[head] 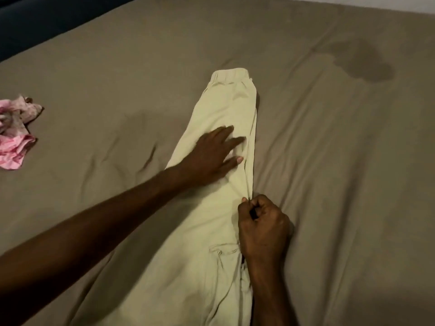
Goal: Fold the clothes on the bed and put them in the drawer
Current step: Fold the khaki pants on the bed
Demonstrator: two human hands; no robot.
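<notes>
A pair of cream trousers (207,231) is laid lengthwise down the middle of the frame on a bed covered by a taupe sheet (329,161), folded in half along its length, with the elastic waistband at the upper centre and the legs running off the bottom edge. A flap pocket is seen low on the trousers, just left of the right wrist. The left hand (211,158) is pressed flat on the fabric at mid-frame, its fingers straight and spread. The right hand (261,229) is curled at the trousers' right edge, which is pinched between thumb and fingers. A crumpled pink garment (16,135) lies at the left edge, well apart from the trousers. A dark stain (362,62) marks the sheet at the upper right.
</notes>
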